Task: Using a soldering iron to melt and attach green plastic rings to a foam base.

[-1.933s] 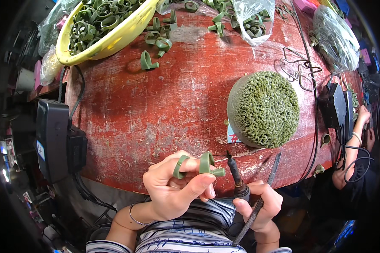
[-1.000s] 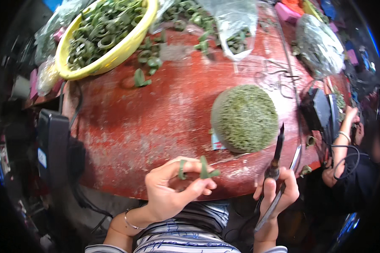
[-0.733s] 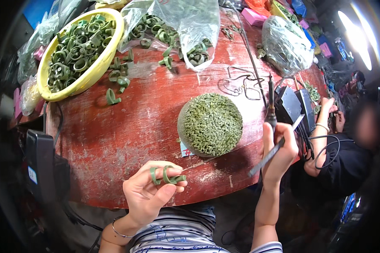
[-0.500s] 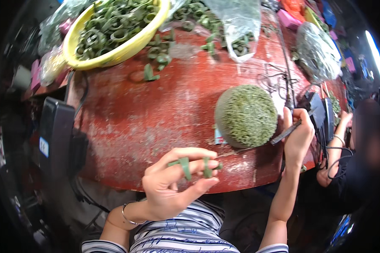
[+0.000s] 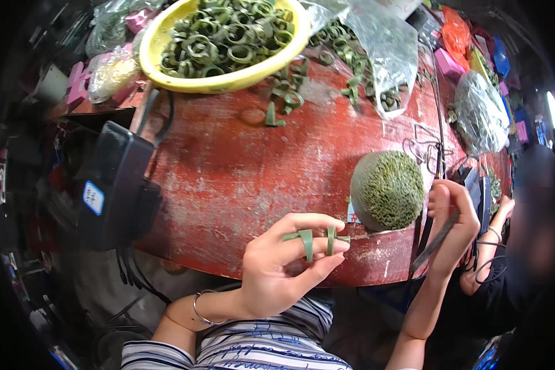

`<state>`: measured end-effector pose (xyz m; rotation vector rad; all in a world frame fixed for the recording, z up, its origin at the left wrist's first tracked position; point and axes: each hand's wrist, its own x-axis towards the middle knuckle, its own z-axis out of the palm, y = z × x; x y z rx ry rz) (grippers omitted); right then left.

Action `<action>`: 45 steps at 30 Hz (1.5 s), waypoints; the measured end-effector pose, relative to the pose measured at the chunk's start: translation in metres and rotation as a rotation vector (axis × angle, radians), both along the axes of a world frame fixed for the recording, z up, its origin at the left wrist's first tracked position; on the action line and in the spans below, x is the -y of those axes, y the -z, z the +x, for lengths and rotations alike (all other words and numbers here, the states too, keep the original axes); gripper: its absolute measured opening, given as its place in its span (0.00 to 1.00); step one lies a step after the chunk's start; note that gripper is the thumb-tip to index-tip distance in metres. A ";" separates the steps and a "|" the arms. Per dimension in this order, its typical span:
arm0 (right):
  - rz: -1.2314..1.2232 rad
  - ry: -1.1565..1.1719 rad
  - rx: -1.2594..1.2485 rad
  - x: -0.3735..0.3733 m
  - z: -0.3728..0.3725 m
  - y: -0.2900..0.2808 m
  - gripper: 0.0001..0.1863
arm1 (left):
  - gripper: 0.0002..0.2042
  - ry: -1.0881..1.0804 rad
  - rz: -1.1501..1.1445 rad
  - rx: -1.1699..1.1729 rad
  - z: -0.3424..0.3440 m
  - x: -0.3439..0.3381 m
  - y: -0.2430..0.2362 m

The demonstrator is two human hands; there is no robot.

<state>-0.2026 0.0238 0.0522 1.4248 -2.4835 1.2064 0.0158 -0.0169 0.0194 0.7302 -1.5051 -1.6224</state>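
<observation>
My left hand [image 5: 283,262] is at the table's front edge, thumb and fingers bent together around a small green band [image 5: 331,241] near the fingertips. Another green band [image 5: 308,244] loops around a finger further back. My right hand [image 5: 459,216] grips a dark, slim, flat tool [image 5: 435,245] that slants down toward the table's edge; its exact kind is not clear. Between the hands and further back stands a rounded, grey-sided thing with a densely packed, bristly green top [image 5: 396,190]. Neither hand touches it.
A yellow basin [image 5: 222,83] full of green rings stands at the far left of the red table [image 5: 240,179]. Loose rings and a clear plastic bag [image 5: 382,49] lie beyond. A black box-shaped device [image 5: 120,179] is at left. Another person's arm [image 5: 496,237] shows at right.
The view has shifted, so the table things sit further right and lower. My right hand has drawn back from the green-topped thing, and its tool now points downward. My left hand keeps its bands.
</observation>
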 end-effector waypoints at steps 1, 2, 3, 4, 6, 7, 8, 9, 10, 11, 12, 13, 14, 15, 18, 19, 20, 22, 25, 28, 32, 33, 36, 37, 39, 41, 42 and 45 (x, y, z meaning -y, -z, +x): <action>0.035 -0.123 0.036 0.009 0.011 -0.004 0.03 | 0.07 -0.010 -0.012 0.000 0.002 0.002 0.000; 0.045 -0.263 0.005 0.022 0.021 -0.006 0.04 | 0.06 -0.014 0.188 -0.090 0.004 0.004 0.000; 0.055 -0.405 -0.029 0.036 0.031 -0.007 0.05 | 0.05 -0.019 0.387 -0.184 0.007 0.006 0.001; 0.084 -0.484 -0.013 0.049 0.039 -0.008 0.06 | 0.07 -0.008 0.438 -0.288 0.010 0.008 0.005; 0.131 -0.589 0.030 0.074 0.055 -0.003 0.08 | 0.07 -0.033 0.516 -0.390 0.016 0.013 0.006; 0.148 -0.608 0.055 0.086 0.062 0.000 0.09 | 0.08 -0.045 0.604 -0.487 0.018 0.015 0.005; 0.113 -0.624 0.043 0.097 0.068 0.006 0.09 | 0.09 -0.066 0.576 -0.522 0.019 0.016 0.005; 0.080 -0.635 0.029 0.107 0.072 0.012 0.10 | 0.09 -0.056 0.571 -0.529 0.021 0.017 0.005; 0.115 -0.636 0.008 0.118 0.079 0.017 0.12 | 0.09 -0.092 0.623 -0.537 0.026 0.018 0.006; 0.198 -0.619 0.003 0.127 0.085 0.020 0.14 | 0.09 -0.127 0.676 -0.543 0.030 0.020 0.007; 0.251 -0.604 -0.042 0.135 0.089 0.026 0.16 | 0.09 -0.145 0.669 -0.585 0.031 0.023 0.008; 0.305 -0.587 -0.087 0.141 0.093 0.031 0.18 | 0.09 -0.142 0.667 -0.590 0.033 0.025 0.009; 0.363 -0.574 -0.063 0.145 0.096 0.033 0.18 | 0.09 -0.160 0.653 -0.582 0.035 0.027 0.009; 0.362 -0.572 -0.067 0.147 0.097 0.034 0.18 | 0.09 -0.179 0.639 -0.573 0.038 0.029 0.009; 0.353 -0.603 -0.021 0.143 0.094 0.034 0.09 | 0.10 -0.185 0.647 -0.552 0.042 0.034 0.008; 0.357 -0.600 -0.023 0.136 0.092 0.030 0.09 | 0.10 -0.197 0.649 -0.536 0.043 0.035 0.009; 0.322 -0.678 0.142 0.127 0.090 0.020 0.08 | 0.10 -0.192 0.655 -0.537 0.042 0.036 0.009; 0.278 -0.796 0.283 0.107 0.092 -0.004 0.06 | 0.12 -0.262 0.641 -0.483 0.041 0.039 0.008; 0.190 -0.913 0.181 0.077 0.094 -0.027 0.07 | 0.15 -0.177 0.586 -0.446 0.036 0.042 0.000; 0.247 -0.963 0.171 0.056 0.093 -0.036 0.08 | 0.20 0.037 0.585 -0.399 0.032 0.042 -0.001; 0.262 -0.928 0.148 0.044 0.085 -0.039 0.12 | 0.23 0.174 0.588 -0.317 0.025 0.042 -0.005; 0.244 -0.910 0.141 0.041 0.084 -0.038 0.13 | 0.23 0.177 0.560 -0.293 0.024 0.043 -0.006; 0.173 -0.879 0.171 0.034 0.079 -0.033 0.16 | 0.18 0.290 0.710 -0.378 0.023 0.044 -0.006; 0.121 -0.873 0.208 0.033 0.077 -0.032 0.19 | 0.18 0.303 0.796 -0.447 0.023 0.043 -0.006; 0.203 -0.834 0.287 0.022 0.067 -0.037 0.25 | 0.17 0.295 0.779 -0.445 0.019 0.043 -0.008; 0.109 -0.726 0.582 0.009 0.065 -0.039 0.31 | 0.17 0.286 0.766 -0.444 0.014 0.042 -0.009; 0.081 -0.669 0.598 0.002 0.062 -0.039 0.42 | 0.17 0.300 0.721 -0.475 0.010 0.042 -0.009; 0.072 -0.628 0.554 -0.012 0.057 -0.040 0.45 | 0.16 0.304 0.641 -0.469 0.005 0.045 -0.014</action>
